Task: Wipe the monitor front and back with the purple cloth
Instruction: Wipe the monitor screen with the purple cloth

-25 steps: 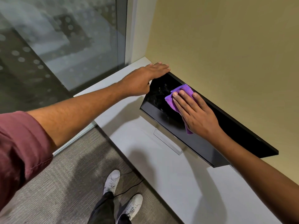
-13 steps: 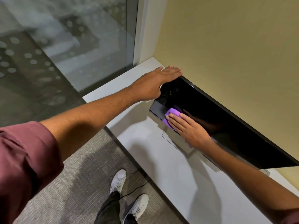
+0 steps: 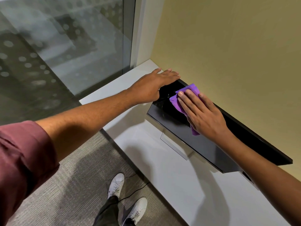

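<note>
Fingers (image 3: 184, 103) of right hand (image 3: 205, 118) straight, pressing purple cloth (image 3: 190, 89) flat on upper-left front of black monitor (image 3: 179, 128) (screen side). Left hand (image 3: 153, 85) flat over monitor's top-left corner, fingers straight. Monitor on white tabletop (image 3: 179, 180).

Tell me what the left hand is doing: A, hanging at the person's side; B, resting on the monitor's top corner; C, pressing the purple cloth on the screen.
B: the left hand lies flat on the monitor's top corner, while the right hand presses the purple cloth to the screen.
</note>
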`<action>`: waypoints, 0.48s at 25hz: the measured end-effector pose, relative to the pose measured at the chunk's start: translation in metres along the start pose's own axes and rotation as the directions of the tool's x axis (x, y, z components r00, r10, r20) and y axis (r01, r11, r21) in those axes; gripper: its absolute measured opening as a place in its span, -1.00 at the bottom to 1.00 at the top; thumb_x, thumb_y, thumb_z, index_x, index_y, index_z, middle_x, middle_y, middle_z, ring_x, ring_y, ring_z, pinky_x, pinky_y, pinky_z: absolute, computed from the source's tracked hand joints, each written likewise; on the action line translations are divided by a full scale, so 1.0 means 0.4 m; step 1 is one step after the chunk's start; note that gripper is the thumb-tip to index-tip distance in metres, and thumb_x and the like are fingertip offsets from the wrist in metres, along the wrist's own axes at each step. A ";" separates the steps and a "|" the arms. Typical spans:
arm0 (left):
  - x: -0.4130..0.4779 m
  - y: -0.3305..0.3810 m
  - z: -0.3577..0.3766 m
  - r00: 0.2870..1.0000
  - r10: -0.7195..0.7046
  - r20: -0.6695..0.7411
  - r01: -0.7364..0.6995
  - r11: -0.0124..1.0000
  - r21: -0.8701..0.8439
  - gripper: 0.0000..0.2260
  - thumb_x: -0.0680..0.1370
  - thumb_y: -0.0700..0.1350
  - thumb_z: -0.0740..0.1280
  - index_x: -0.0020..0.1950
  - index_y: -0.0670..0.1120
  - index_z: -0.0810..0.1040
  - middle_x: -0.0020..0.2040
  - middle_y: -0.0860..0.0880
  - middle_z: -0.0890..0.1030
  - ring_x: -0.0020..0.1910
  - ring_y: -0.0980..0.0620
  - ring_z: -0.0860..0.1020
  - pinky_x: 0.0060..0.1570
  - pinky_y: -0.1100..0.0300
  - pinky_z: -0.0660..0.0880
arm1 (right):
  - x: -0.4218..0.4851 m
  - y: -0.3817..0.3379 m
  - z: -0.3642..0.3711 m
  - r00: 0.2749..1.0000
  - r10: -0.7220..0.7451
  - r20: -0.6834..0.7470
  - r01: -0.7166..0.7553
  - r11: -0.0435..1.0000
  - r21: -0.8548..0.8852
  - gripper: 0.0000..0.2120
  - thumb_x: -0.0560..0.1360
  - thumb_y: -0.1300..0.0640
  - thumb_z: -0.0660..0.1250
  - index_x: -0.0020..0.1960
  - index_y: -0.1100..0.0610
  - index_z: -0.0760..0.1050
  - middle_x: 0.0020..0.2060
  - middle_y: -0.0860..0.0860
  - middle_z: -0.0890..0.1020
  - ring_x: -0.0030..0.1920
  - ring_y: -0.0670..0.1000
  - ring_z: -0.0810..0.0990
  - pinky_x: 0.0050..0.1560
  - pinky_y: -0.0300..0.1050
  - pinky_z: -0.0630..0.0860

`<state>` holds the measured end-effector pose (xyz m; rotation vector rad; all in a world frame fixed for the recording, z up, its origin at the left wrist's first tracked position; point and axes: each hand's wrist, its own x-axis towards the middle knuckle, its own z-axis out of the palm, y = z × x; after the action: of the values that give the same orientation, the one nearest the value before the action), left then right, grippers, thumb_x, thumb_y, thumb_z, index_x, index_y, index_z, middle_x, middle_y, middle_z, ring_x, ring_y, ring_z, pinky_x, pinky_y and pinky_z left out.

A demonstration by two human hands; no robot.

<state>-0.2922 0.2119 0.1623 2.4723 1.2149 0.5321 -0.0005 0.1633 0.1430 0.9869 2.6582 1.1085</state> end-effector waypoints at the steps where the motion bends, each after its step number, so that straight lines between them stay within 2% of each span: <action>1: 0.000 0.003 -0.002 1.000 -0.003 0.000 0.003 1.000 0.005 -0.10 0.36 -0.57 0.13 0.69 -0.08 0.24 0.69 -0.04 0.27 0.70 -0.03 0.16 0.68 -0.08 0.10 | 0.028 -0.003 -0.002 1.000 -0.017 0.001 0.017 1.000 -0.002 -0.36 0.78 0.08 0.12 0.75 0.24 -0.06 0.75 0.11 -0.02 0.74 0.13 0.03 0.68 0.11 0.21; 6: 0.001 0.014 -0.008 1.000 -0.024 -0.001 0.024 1.000 -0.007 -0.20 0.46 -0.52 0.20 0.68 -0.07 0.27 0.67 -0.06 0.30 0.69 -0.06 0.19 0.67 -0.11 0.12 | 0.123 -0.040 0.020 0.994 -0.059 0.088 0.061 0.998 -0.023 -0.32 0.78 0.03 0.04 0.73 0.30 -0.19 0.73 0.24 -0.09 0.74 0.23 -0.06 0.72 0.17 0.07; 9: 0.001 0.007 -0.010 0.999 -0.034 0.009 0.034 0.999 -0.022 -0.13 0.43 -0.55 0.19 0.70 -0.02 0.23 0.69 0.00 0.25 0.69 0.02 0.17 0.67 -0.08 0.15 | 0.124 -0.066 0.032 0.975 -0.133 0.179 0.140 0.990 -0.031 -0.23 0.75 -0.03 0.06 0.72 0.31 -0.27 0.72 0.26 -0.20 0.73 0.25 -0.18 0.73 0.17 -0.06; 12: -0.003 -0.015 -0.017 0.998 -0.067 0.003 0.067 0.995 -0.077 -0.07 0.38 -0.57 0.11 0.70 0.03 0.23 0.70 0.08 0.22 0.68 0.12 0.19 0.67 -0.07 0.16 | 0.093 -0.063 0.033 0.972 -0.147 0.182 0.143 0.989 0.038 -0.24 0.74 0.03 0.10 0.73 0.29 -0.26 0.73 0.22 -0.23 0.74 0.21 -0.19 0.74 0.15 -0.05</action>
<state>-0.3003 0.2155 0.1654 2.3586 1.2485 0.5500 -0.0388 0.1803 0.1224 0.8384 2.5531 0.9093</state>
